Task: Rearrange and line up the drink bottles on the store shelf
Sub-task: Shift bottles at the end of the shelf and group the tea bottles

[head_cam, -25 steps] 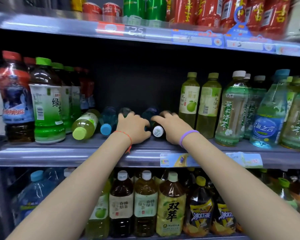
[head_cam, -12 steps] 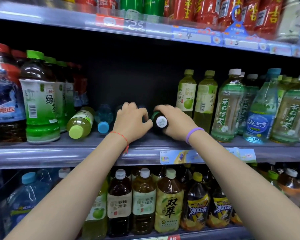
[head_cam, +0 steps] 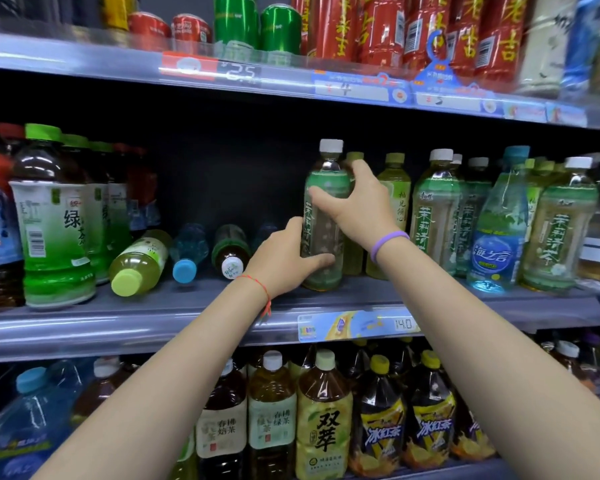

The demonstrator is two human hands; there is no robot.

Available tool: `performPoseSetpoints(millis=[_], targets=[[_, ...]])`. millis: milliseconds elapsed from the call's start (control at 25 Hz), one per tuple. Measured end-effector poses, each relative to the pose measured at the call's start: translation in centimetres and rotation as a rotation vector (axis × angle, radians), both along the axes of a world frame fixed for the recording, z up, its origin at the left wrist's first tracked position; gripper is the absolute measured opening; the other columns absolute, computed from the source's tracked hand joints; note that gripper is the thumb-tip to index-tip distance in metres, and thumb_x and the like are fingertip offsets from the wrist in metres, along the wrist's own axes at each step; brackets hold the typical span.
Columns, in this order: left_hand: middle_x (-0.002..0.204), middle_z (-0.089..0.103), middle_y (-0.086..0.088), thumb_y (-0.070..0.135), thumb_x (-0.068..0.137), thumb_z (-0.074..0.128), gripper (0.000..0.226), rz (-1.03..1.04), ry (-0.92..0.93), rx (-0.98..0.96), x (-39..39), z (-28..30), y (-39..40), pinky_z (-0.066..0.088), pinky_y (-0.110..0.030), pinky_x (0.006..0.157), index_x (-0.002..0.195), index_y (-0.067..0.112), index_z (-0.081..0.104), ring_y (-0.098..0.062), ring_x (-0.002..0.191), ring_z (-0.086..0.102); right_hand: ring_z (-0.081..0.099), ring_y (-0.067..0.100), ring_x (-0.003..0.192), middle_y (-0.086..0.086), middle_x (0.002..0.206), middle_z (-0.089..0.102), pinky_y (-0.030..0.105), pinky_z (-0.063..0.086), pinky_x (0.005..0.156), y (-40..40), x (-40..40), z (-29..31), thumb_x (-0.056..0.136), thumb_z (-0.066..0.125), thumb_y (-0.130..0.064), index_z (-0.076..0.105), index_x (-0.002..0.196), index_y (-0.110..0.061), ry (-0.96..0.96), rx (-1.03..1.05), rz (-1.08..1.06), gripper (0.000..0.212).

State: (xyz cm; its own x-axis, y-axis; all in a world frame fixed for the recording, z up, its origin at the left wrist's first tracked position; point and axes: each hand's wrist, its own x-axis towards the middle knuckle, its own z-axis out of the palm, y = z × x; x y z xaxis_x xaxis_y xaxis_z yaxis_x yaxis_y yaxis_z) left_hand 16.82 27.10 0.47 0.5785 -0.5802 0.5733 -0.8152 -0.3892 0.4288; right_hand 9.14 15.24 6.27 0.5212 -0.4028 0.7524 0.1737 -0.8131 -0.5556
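middle shelf (head_cam: 174,317), read left to right. at the left edge, large upright bottles with green and red caps stand in rows. right of them, in the centre-left gap, three bottles lie on their sides with caps toward the viewer: a yellow-green bottle (head_cam: 137,261), a blue-capped bottle (head_cam: 187,251) and a dark bottle with a white cap (head_cam: 231,252).

change: half a second ago both hands were low in this gap, closed on a lying white-capped bottle. that tea bottle (head_cam: 323,216) now stands upright at frame centre, its base on or just above the shelf, touching or just beside the standing row (head_cam: 437,209) that fills the right of the frame. one fallen bottle is thus righted and joins the row; judging by the gap, three remain to be stood up.

hands: the left hand (head_cam: 284,258), red string at the wrist, reaches up from the lower left and is curled around the bottle's lower body, fingers (head_cam: 321,261) across the front. the right hand (head_cam: 357,206), purple band at the wrist, comes from the lower right and is wrapped around the bottle's shoulder just under the neck, thumb across the label. both are closed on this one bottle, neither released.
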Motion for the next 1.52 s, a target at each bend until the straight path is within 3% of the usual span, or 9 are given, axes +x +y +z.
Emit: performPoseSetpoints(millis=[200,360,480,560,680,840,1120,1280,1520], targets=[[0.108,0.065,-0.006,0.061,0.087,0.058,0.065,0.036,-0.002,0.096,0.1,-0.3,-2.2,0.053,-0.044,0.081,0.13,0.013,0.047,-0.025,0.093,0.062,0.061,0.025,0.1,0.008,0.113,0.061,0.039,0.054,0.081,-1.9,0.2,-0.7,0.081,0.072,-0.054,0.041,0.134,-0.01,0.119,-0.027,-0.126,0.076],[0.112,0.065,-0.008,0.046,0.098,0.048,0.041,0.193,-0.313,0.303,-0.3,0.1,-3.0,0.039,-0.042,0.09,0.125,0.016,0.053,-0.031,0.11,0.056,0.049,0.032,0.118,0.015,0.13,0.043,0.037,0.046,0.09,-2.4,0.5,-1.7,0.08,0.075,-0.048,0.031,0.146,-0.007,0.13,-0.179,-0.378,0.09],[0.122,0.06,-0.004,0.046,0.094,0.051,0.04,0.301,-0.45,0.324,0.6,0.4,-0.7,0.035,-0.042,0.097,0.129,0.027,0.057,-0.028,0.121,0.047,0.052,0.034,0.101,0.017,0.114,0.048,0.039,0.048,0.082,-1.5,0.6,-2.4,0.078,0.076,-0.031,0.047,0.133,-0.005,-0.178,-0.39,-0.5,0.068],[0.119,0.059,-0.004,0.052,0.089,0.054,0.042,0.415,-0.48,0.335,1.7,0.4,1.4,0.035,-0.041,0.094,0.121,0.027,0.061,-0.028,0.119,0.047,0.055,0.032,0.088,0.014,0.106,0.051,0.04,0.051,0.068,-0.1,0.9,-2.6,0.08,0.07,-0.02,0.056,0.119,-0.008,-0.294,-0.449,-0.366,0.043],[0.11,0.064,-0.002,0.061,0.083,0.055,0.046,0.489,-0.505,0.364,2.4,-0.1,3.1,0.033,-0.04,0.088,0.11,0.024,0.063,-0.027,0.113,0.049,0.056,0.026,0.081,0.006,0.099,0.052,0.043,0.052,0.067,1.8,2.3,-3.6,0.088,0.06,-0.018,0.057,0.105,-0.014,0.007,-0.463,-0.116,0.017],[0.099,0.067,0.002,0.055,0.079,0.061,0.042,0.414,-0.506,0.362,2.4,-0.2,3.5,0.031,-0.04,0.085,0.107,0.024,0.058,-0.024,0.105,0.052,0.058,0.028,0.089,0.005,0.102,0.055,0.043,0.051,0.077,2.4,3.9,-5.5,0.091,0.054,-0.013,0.061,0.106,-0.016,0.268,-0.447,-0.003,0.016],[0.065,0.056,0.008,0.042,0.068,0.06,0.023,0.292,-0.65,-0.072,1.8,-0.1,4.4,0.035,-0.038,0.071,0.079,0.021,0.059,-0.022,0.073,0.05,0.054,0.032,0.106,0.007,0.123,0.05,0.044,0.05,0.087,1.7,4.9,-6.6,0.083,0.06,-0.005,0.042,0.134,-0.027,0.435,-0.433,0.036,0.058],[0.069,0.058,0.002,0.028,0.075,0.066,0.016,0.137,-0.785,-0.46,0.2,1.0,3.6,0.039,-0.039,0.071,0.084,0.015,0.067,-0.022,0.072,0.05,0.054,0.02,0.093,-0.008,0.099,0.047,0.031,0.043,0.076,2.1,5.4,-5.9,0.079,0.06,-0.032,0.046,0.118,-0.027,0.302,-0.481,-0.004,0.042],[0.088,0.052,0.008,0.045,0.083,0.066,0.037,0.006,-0.419,-0.543,-0.2,1.4,2.7,0.041,-0.023,0.074,0.11,0.019,0.061,-0.011,0.084,0.048,0.063,0.016,0.09,-0.008,0.097,0.064,0.035,0.054,0.077,2.0,2.4,-4.2,0.077,0.074,-0.023,0.053,0.115,-0.024,0.267,-0.253,0.171,0.044]])
